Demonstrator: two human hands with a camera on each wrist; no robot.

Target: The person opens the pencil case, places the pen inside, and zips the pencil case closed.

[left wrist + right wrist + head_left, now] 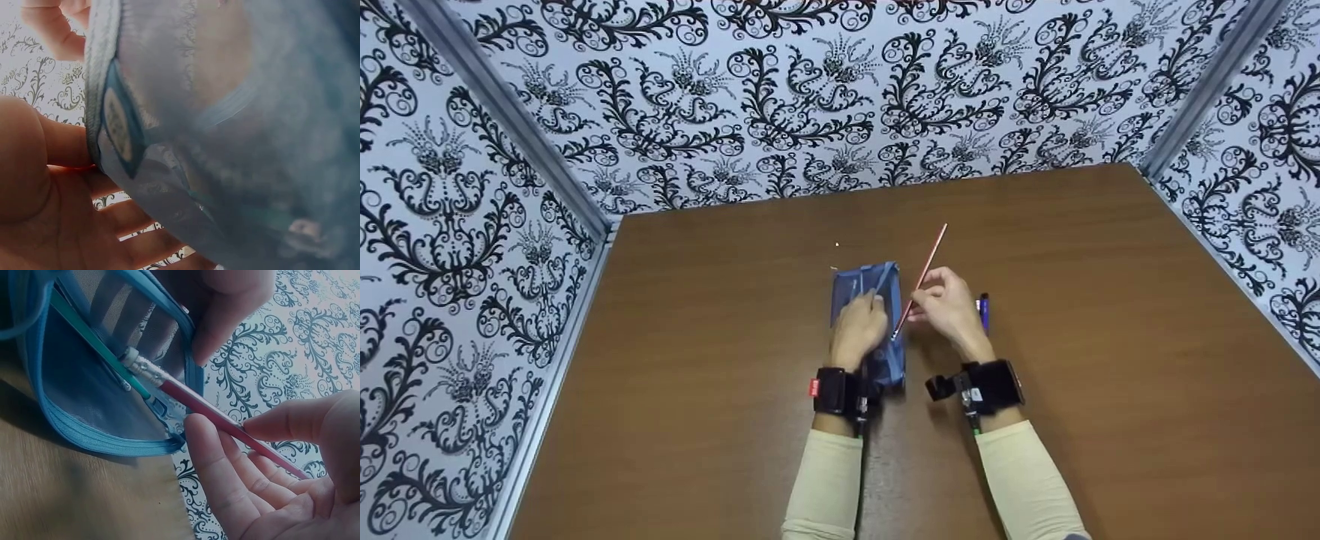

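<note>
My left hand (859,330) grips a blue mesh zip pouch (846,286) by its zippered edge. In the left wrist view the fingers lie on both sides of the see-through mesh. The pouch's mouth (121,449) gapes in the right wrist view, showing a green stick-like thing (93,340) inside. Between thumb and fingers, my right hand (951,304) pinches a red pencil (194,399). The pencil's metal-banded eraser end overlaps the pouch opening, while its other end points up and away in the head view.
Right beside the right hand, a blue-and-black marker (985,311) lies on the brown table (720,322). A tiny white speck (836,244) is beyond the pouch. Patterned wall panels (810,97) enclose the table's back and sides.
</note>
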